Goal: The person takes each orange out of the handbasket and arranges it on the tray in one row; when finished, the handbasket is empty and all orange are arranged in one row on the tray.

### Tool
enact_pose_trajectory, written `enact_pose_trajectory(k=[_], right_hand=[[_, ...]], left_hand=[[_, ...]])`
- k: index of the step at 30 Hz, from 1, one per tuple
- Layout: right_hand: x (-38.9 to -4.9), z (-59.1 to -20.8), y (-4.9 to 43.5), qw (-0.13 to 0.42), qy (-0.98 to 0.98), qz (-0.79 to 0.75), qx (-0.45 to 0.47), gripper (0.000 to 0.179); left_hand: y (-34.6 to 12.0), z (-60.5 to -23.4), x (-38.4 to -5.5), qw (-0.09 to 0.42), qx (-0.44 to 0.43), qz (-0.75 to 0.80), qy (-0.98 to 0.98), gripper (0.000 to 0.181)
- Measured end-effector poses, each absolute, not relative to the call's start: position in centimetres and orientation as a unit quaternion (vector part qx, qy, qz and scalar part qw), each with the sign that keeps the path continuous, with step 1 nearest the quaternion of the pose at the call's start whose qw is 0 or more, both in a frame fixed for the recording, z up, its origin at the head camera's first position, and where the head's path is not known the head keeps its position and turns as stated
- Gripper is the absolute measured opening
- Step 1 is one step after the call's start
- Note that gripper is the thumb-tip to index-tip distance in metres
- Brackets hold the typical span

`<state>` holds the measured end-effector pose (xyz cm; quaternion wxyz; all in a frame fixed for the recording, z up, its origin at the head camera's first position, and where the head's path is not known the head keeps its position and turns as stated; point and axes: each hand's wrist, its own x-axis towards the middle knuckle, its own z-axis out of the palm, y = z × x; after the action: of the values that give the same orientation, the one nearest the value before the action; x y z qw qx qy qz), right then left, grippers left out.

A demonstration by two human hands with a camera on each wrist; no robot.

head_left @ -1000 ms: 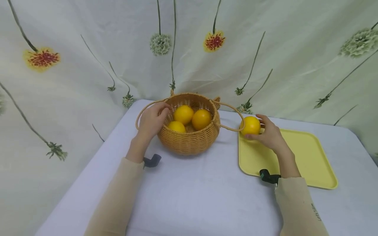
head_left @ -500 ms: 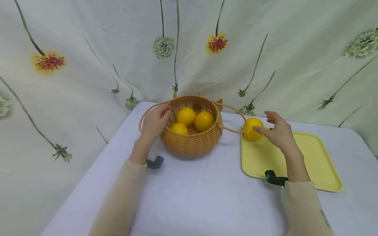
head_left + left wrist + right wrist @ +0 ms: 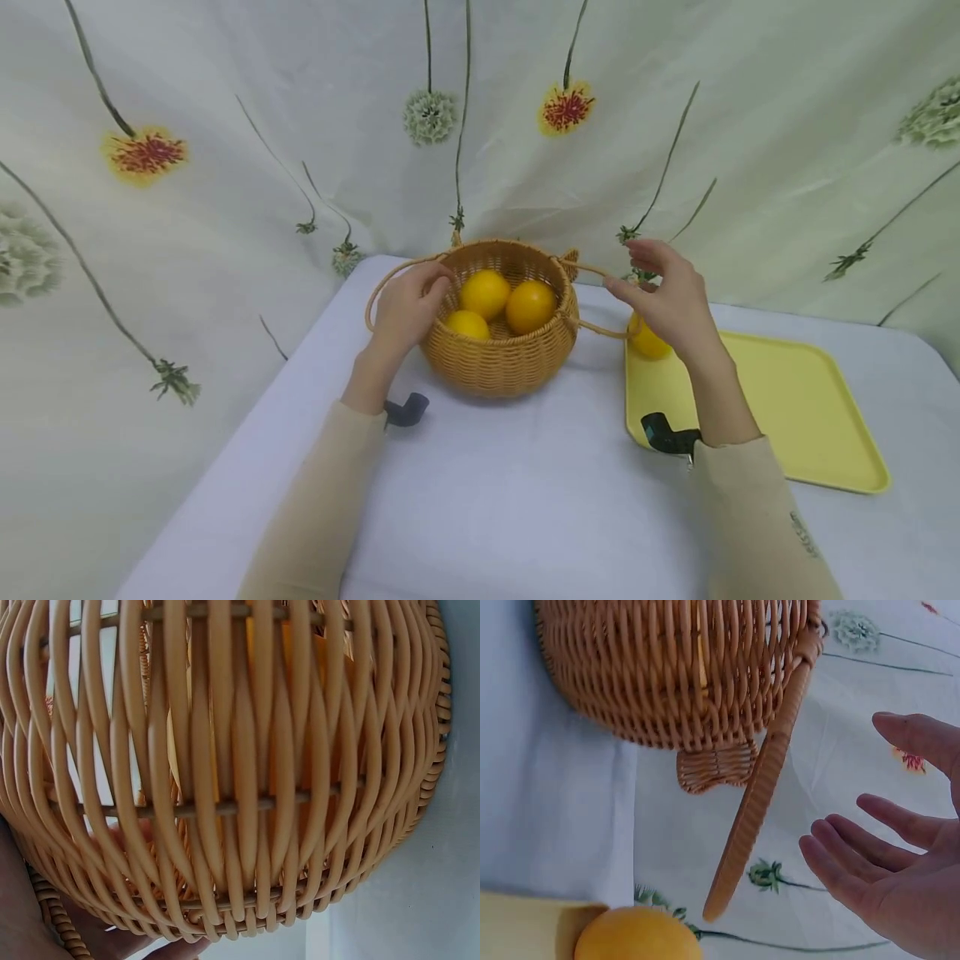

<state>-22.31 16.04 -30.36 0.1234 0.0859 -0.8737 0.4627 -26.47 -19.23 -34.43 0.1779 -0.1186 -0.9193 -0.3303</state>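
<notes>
In the head view a round wicker basket (image 3: 498,367) holds three oranges (image 3: 484,294). My left hand (image 3: 408,304) grips its left rim, passing over the loop handle on that side; the left wrist view shows fingertips (image 3: 184,949) at the rim beyond the weave. My right hand (image 3: 667,296) hovers with spread fingers above the right loop handle (image 3: 757,795), holding nothing. Below it another orange (image 3: 649,340) sits at the near-left corner region of the yellow tray (image 3: 787,400), partly hidden by the hand and handle.
A white cloth (image 3: 525,500) covers the table. Behind it hangs a pale curtain (image 3: 510,183) printed with flowers. The basket stands near the table's back edge, and its right handle reaches out toward the tray's orange.
My right hand has let go of the orange on the tray, drawn back, then risen leftward over the basket's right handle. My left hand stays at the basket rim.
</notes>
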Motion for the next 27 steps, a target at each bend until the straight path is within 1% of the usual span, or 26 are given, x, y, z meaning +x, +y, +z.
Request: enact_pose_trajectory(k=[6,10,15,18,24,27], right_hand=[[-22.7,-29.0,12.0,0.124,-0.854,0.493,0.113,0.064],[-22.6,-28.3,8.7,0.11,-0.858,0.484,0.137,0.065],[-23.3,-28.1,5.6,0.071,-0.872,0.45,0.18,0.066],[-23.9,-28.4,4.4,0.051,-0.876,0.441,0.189,0.066],[-25.2,-29.3,1.8,-0.021,-0.886,0.422,0.191,0.066],[-25.6,-29.6,1.0,-0.062,-0.899,0.383,0.201,0.067]], left_hand=[[-19.2,-34.2,-26.5,0.175,-0.118,-0.329,-0.921,0.032],[-19.2,-34.2,-26.5,0.17,-0.115,-0.333,-0.92,0.032],[-19.1,-34.5,-26.5,0.171,-0.113,-0.339,-0.918,0.032],[-19.1,-34.6,-26.5,0.171,-0.116,-0.34,-0.917,0.033],[-19.2,-34.5,-26.5,0.189,-0.118,-0.333,-0.916,0.035],[-19.2,-34.5,-26.6,0.19,-0.121,-0.331,-0.916,0.035]])
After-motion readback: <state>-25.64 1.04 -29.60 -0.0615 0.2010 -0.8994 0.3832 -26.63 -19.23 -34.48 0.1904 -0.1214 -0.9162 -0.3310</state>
